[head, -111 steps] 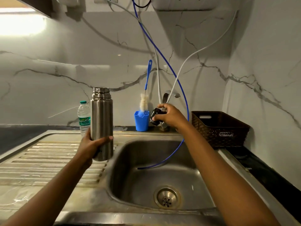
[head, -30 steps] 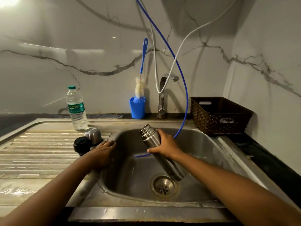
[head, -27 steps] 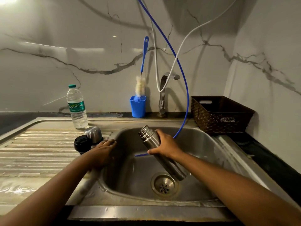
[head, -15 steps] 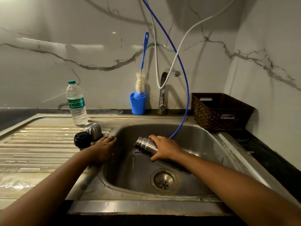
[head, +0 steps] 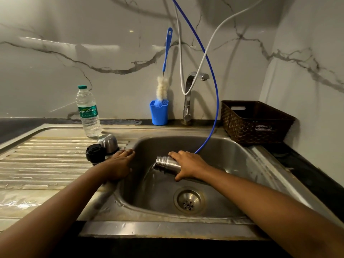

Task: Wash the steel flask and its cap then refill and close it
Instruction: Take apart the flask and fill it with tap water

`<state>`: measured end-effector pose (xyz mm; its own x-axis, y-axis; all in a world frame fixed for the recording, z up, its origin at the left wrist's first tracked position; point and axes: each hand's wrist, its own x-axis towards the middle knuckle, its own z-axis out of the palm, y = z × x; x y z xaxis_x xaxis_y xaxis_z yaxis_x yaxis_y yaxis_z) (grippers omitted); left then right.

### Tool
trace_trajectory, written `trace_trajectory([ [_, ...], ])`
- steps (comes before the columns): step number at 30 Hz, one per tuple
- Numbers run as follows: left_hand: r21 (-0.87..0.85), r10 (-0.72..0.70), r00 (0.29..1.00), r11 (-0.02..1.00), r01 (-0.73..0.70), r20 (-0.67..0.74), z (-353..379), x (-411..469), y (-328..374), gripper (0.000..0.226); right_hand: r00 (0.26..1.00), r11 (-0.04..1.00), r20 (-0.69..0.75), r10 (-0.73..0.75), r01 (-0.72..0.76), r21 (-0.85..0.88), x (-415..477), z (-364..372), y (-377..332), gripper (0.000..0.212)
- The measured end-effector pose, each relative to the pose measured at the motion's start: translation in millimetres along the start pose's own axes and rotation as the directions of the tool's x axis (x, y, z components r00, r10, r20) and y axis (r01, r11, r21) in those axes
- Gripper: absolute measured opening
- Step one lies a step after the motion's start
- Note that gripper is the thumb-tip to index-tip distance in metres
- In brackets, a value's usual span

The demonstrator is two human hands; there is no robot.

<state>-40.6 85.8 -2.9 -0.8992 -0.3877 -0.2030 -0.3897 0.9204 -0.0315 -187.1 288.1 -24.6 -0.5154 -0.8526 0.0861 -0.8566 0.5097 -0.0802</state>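
My right hand grips the steel flask, which lies nearly level over the sink basin with its open threaded mouth pointing left. Water runs out of the mouth down into the basin. My left hand rests flat on the sink's left rim with fingers straight. Just beyond it on the draining board stand the black inner stopper and the steel cup cap, upside down.
A plastic water bottle stands at the back of the draining board. A blue cup holds a bottle brush beside the tap. A blue tube hangs into the sink. A brown basket sits at the right.
The caps came off and went onto the draining board. My right hand took the flask into the sink and tipped it from steeply upright to almost level. My left hand stayed on the rim.
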Motion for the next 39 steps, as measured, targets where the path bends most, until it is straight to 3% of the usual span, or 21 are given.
trace_trajectory([
  [39, 0.077, -0.003, 1.000, 0.997, 0.005, -0.018, 0.9, -0.9, 2.6, 0.072, 1.000, 0.981, 0.015, -0.003, 0.006, -0.196, -6.0, -1.9, -0.6, 0.091],
])
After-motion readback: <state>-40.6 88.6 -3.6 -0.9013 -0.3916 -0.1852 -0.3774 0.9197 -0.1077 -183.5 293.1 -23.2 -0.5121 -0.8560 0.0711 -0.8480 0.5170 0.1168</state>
